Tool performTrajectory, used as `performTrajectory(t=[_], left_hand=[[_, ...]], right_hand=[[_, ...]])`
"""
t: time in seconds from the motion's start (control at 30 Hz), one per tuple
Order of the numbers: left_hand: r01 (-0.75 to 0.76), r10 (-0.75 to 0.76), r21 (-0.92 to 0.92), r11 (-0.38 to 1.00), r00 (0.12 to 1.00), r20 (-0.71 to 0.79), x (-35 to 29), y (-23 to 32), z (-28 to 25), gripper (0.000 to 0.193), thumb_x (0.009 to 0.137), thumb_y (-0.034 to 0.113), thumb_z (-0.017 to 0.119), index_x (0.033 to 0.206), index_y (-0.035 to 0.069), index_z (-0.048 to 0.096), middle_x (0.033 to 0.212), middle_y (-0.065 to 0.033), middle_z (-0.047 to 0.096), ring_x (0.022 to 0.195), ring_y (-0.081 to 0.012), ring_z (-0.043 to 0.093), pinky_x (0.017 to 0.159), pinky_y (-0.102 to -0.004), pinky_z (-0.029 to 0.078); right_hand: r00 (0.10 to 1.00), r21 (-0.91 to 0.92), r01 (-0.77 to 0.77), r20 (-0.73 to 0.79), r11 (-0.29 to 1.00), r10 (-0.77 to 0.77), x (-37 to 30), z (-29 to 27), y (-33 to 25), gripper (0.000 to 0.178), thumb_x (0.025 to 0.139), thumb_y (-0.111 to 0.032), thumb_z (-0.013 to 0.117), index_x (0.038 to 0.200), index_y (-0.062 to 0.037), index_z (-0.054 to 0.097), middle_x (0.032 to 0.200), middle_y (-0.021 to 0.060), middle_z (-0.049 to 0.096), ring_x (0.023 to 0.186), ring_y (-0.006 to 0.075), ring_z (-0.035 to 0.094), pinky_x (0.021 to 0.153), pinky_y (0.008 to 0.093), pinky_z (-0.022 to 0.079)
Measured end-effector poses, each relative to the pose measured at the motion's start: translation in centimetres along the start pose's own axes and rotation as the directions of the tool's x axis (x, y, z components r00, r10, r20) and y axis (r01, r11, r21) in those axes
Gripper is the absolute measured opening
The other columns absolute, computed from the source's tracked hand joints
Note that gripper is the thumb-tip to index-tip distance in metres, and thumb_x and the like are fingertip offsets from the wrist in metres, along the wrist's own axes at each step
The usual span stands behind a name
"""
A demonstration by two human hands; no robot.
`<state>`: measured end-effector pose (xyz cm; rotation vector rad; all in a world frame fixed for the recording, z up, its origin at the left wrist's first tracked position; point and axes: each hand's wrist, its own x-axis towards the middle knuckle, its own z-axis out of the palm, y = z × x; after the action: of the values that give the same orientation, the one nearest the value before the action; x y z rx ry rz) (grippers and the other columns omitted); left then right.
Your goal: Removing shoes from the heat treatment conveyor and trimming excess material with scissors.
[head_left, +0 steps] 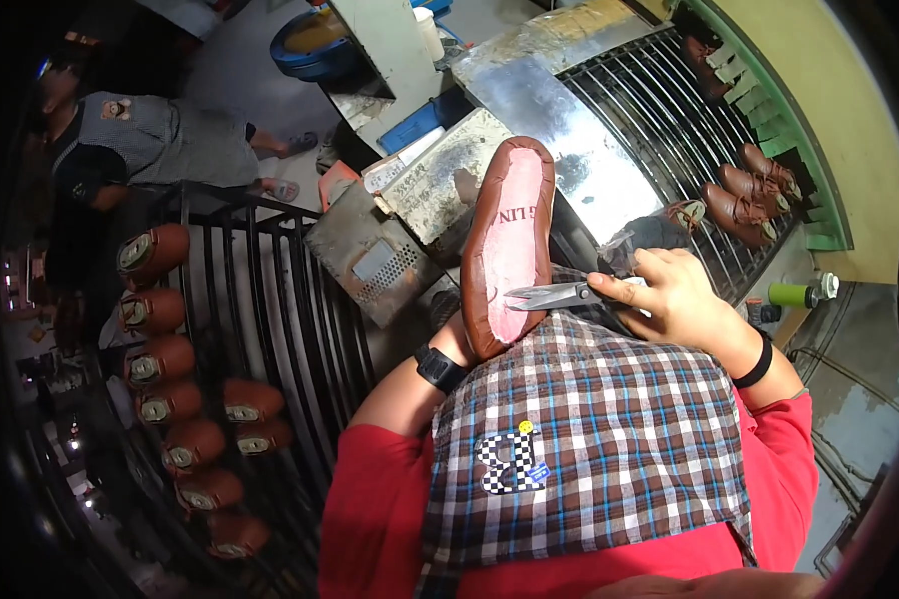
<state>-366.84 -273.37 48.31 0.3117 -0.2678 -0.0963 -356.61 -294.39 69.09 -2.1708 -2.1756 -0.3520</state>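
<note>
The brown shoe (477,270) looks light, firm, best held at six o'clock, the right hand (664,295) gripping scissors (559,296), the left hand (454,340) mostly hidden, its grip unclear.

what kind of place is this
Most likely a shoemaking workshop: the right hand holds scissors at the pink underside of a shoe, rows of brown footwear sit on the left, and more lie on metal bars at the right.

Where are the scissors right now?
Head view, just right of centre: the scissors are in the right hand, blades pointing left over the lower part of the brown shoe's pink underside.
</note>
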Motion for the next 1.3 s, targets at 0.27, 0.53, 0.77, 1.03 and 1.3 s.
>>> performTrajectory(t=[0.27,0.53,0.77,1.03,1.3], left_hand=[[0.128,-0.080,0.266,0.956,0.979,-0.186,0.4,-0.2,0.2,0.038,0.105,0.021,0.036,0.138,0.004,0.041,0.133,-0.0067,0.051,0.115,-0.0157,0.052,0.102,-0.0289,0.042],[-0.066,0.220,0.819,0.570,0.973,-0.074,-0.2,0.0,1.7,0.041,0.104,0.021,0.039,0.141,0.003,0.038,0.138,-0.0072,0.047,0.120,-0.0168,0.049,0.103,-0.0301,0.041],[-0.159,0.135,0.206,0.966,0.983,0.128,0.3,0.8,2.9,0.045,0.104,0.018,0.039,0.145,0.003,0.031,0.141,-0.0092,0.044,0.127,-0.0187,0.044,0.109,-0.0297,0.035],[0.007,0.057,0.200,0.980,0.948,-0.313,1.9,3.5,3.1,0.044,0.102,0.031,0.044,0.136,0.004,0.045,0.127,-0.0074,0.057,0.113,-0.0167,0.056,0.100,-0.0291,0.045],[-0.380,0.088,0.865,0.327,0.924,0.372,3.8,12.8,13.4,0.057,0.080,0.022,0.072,0.131,0.004,0.052,0.109,-0.0066,0.061,0.099,-0.0168,0.058,0.086,-0.0308,0.047]], right_hand=[[0.995,-0.182,0.088,-0.028,0.979,-0.094,0.5,-1.7,-0.3,0.064,0.071,-0.021,0.074,0.131,-0.0323,0.056,0.067,0.0001,0.037,0.052,0.0161,0.044,0.044,0.0308,0.035],[0.996,-0.116,0.084,0.016,0.990,-0.082,0.6,0.9,0.0,0.056,0.073,-0.019,0.069,0.128,-0.0246,0.059,0.073,0.0029,0.047,0.056,0.0196,0.053,0.047,0.0346,0.044],[0.991,0.641,-0.089,-0.019,0.762,0.131,-0.6,7.4,0.8,0.061,0.071,-0.008,0.069,0.131,-0.0059,0.056,0.079,0.0115,0.055,0.068,0.0232,0.058,0.061,0.0329,0.048],[0.699,0.889,0.092,0.263,-0.449,0.665,2.2,9.1,0.7,0.035,0.099,-0.033,0.052,0.130,-0.0184,0.046,0.086,0.0002,0.052,0.058,0.0075,0.044,0.050,0.0207,0.036],[0.913,0.297,-0.240,0.394,-0.924,-0.111,3.1,11.5,5.2,0.075,0.089,-0.065,0.048,0.140,-0.0093,0.042,0.136,0.0177,0.050,0.110,0.0273,0.061,0.087,0.0386,0.055]])
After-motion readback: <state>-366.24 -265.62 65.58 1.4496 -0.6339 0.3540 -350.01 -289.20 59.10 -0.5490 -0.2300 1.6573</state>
